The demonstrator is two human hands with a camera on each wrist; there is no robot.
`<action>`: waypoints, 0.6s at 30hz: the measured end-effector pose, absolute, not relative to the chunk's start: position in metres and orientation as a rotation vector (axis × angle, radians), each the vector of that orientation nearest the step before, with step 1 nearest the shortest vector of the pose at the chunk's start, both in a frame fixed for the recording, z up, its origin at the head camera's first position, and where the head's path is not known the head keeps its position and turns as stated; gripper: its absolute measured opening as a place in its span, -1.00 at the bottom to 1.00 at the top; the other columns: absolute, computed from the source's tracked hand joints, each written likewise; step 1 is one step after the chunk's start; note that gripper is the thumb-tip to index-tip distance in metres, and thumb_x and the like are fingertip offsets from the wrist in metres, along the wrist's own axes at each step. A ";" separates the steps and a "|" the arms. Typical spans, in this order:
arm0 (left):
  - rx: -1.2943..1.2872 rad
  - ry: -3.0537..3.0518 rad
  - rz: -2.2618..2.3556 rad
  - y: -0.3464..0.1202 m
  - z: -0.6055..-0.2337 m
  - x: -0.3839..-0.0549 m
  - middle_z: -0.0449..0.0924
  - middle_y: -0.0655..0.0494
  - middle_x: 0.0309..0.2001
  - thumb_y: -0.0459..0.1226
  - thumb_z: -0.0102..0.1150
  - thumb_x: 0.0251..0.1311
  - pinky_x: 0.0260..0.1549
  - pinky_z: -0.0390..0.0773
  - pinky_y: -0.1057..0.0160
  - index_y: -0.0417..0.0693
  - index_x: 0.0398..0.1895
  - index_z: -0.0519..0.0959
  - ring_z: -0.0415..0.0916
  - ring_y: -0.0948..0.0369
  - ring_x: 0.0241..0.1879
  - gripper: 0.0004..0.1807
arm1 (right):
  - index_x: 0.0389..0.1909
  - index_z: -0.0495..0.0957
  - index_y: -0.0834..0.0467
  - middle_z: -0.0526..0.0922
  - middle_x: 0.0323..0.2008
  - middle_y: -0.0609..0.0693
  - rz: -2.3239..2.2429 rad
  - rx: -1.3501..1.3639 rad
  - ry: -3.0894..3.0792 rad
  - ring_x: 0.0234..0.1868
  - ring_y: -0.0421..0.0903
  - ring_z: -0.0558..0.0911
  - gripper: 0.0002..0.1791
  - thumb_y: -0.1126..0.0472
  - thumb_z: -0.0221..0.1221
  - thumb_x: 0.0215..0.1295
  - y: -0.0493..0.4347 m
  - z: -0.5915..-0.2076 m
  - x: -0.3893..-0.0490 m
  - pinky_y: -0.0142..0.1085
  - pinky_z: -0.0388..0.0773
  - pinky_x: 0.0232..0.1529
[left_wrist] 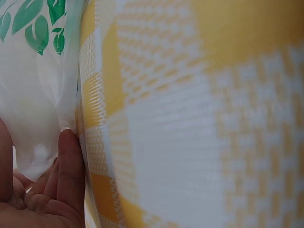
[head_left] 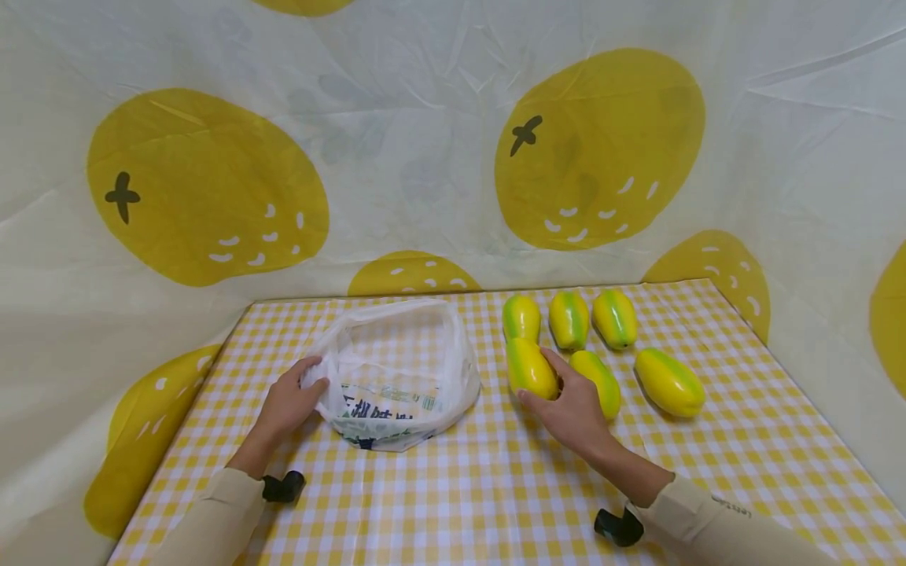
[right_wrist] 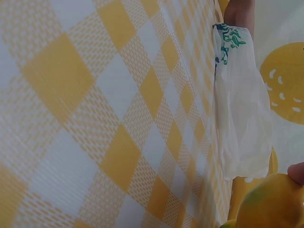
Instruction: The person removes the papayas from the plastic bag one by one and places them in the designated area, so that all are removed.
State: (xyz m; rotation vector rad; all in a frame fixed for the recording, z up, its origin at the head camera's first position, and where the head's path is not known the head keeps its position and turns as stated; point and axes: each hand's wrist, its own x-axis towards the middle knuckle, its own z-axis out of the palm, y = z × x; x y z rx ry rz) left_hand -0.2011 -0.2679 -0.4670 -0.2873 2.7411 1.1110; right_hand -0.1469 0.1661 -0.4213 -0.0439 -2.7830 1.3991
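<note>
A white plastic bag (head_left: 462,381) with printed lettering stands with its mouth spread wide on the checked tabletop. My left hand (head_left: 286,401) grips its left rim, and the left wrist view shows thumb and fingers around a fold of the bag (left_wrist: 33,90). To the right of the bag, my right hand (head_left: 576,413) holds a yellow papaya (head_left: 527,368) with a green stripe, thumb on the near side and fingers over the right. The right wrist view catches this papaya (right_wrist: 266,204) at its lower edge. Whether it touches the table cannot be told.
Behind the held fruit are three papayas in a row, the middle one (head_left: 569,320) among them. Another papaya (head_left: 598,381) lies partly behind my right hand, and one more (head_left: 669,383) lies farther right. A fruit-print curtain (head_left: 418,181) hangs beyond the table's back edge.
</note>
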 end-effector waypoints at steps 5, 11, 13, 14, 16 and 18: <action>-0.293 2.738 1.109 -0.268 -0.467 -0.201 0.07 -0.25 0.65 -0.06 0.02 0.52 0.56 0.11 -0.32 -0.03 0.62 0.20 0.00 -0.26 0.63 -0.32 | 0.59 0.25 0.17 0.47 0.46 0.27 1.399 -0.055 -2.784 0.24 0.18 0.61 -0.12 0.10 0.39 0.31 0.167 -0.424 -0.147 0.13 0.58 0.27; -0.309 2.734 1.120 -0.267 -0.468 -0.202 0.07 -0.24 0.65 -0.06 0.03 0.52 0.56 0.12 -0.31 -0.02 0.62 0.20 0.01 -0.24 0.64 -0.32 | 0.59 0.24 0.17 0.48 0.44 0.27 1.417 -0.059 -2.776 0.21 0.18 0.63 -0.12 0.10 0.39 0.31 0.167 -0.427 -0.148 0.12 0.60 0.24; -0.308 2.735 1.125 -0.268 -0.468 -0.202 0.07 -0.23 0.66 -0.06 0.03 0.52 0.56 0.12 -0.31 -0.01 0.62 0.20 0.01 -0.24 0.64 -0.32 | 0.59 0.24 0.17 0.47 0.45 0.27 1.426 -0.064 -2.774 0.22 0.19 0.63 -0.12 0.10 0.39 0.31 0.167 -0.427 -0.148 0.12 0.59 0.25; -0.307 2.733 1.128 -0.268 -0.468 -0.202 0.06 -0.23 0.66 -0.06 0.03 0.52 0.56 0.13 -0.31 -0.01 0.62 0.20 0.01 -0.24 0.64 -0.32 | 0.59 0.24 0.17 0.47 0.46 0.26 1.430 -0.069 -2.774 0.23 0.19 0.62 -0.12 0.10 0.39 0.32 0.167 -0.428 -0.148 0.13 0.59 0.26; -0.304 2.733 1.124 -0.268 -0.467 -0.202 0.06 -0.24 0.66 -0.05 0.03 0.52 0.56 0.13 -0.31 -0.01 0.62 0.20 0.00 -0.24 0.64 -0.32 | 0.59 0.24 0.17 0.45 0.48 0.26 1.433 -0.078 -2.779 0.26 0.20 0.60 -0.12 0.09 0.38 0.32 0.167 -0.428 -0.148 0.14 0.57 0.28; -0.302 2.732 1.121 -0.268 -0.467 -0.202 0.06 -0.24 0.65 -0.04 0.04 0.52 0.55 0.13 -0.31 0.00 0.62 0.20 0.01 -0.25 0.64 -0.31 | 0.59 0.23 0.17 0.43 0.49 0.25 1.442 -0.091 -2.786 0.28 0.20 0.59 -0.12 0.09 0.38 0.32 0.168 -0.429 -0.148 0.14 0.55 0.30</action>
